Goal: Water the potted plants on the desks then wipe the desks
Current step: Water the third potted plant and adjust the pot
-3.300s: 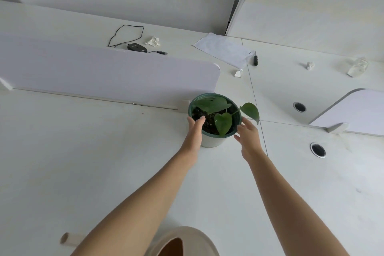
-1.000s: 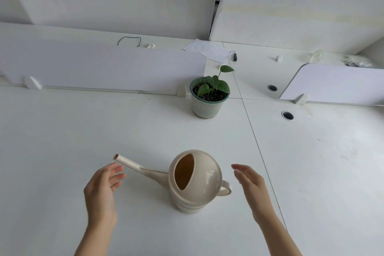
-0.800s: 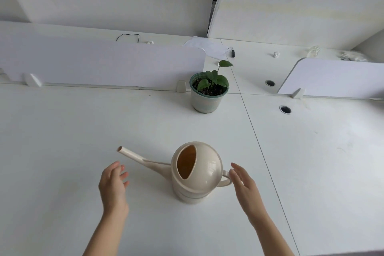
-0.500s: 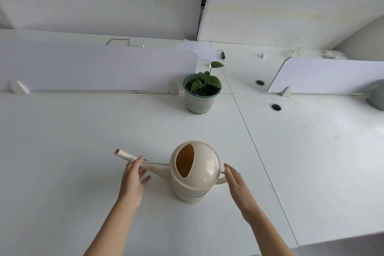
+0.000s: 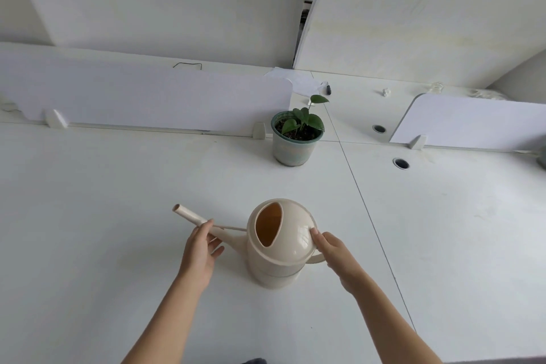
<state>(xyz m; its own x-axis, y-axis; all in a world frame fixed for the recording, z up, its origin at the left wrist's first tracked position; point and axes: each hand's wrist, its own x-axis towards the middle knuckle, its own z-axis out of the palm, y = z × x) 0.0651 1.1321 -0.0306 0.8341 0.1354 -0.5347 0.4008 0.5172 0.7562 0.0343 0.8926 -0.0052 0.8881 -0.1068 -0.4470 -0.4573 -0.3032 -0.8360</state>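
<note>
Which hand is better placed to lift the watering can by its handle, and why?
Right. The right hand already rests at the handle side of the watering can; the left hand is at the spout, fit only for steadying.

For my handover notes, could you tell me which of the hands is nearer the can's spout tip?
Left. The left hand touches the spout; the right hand is at the handle side.
</note>
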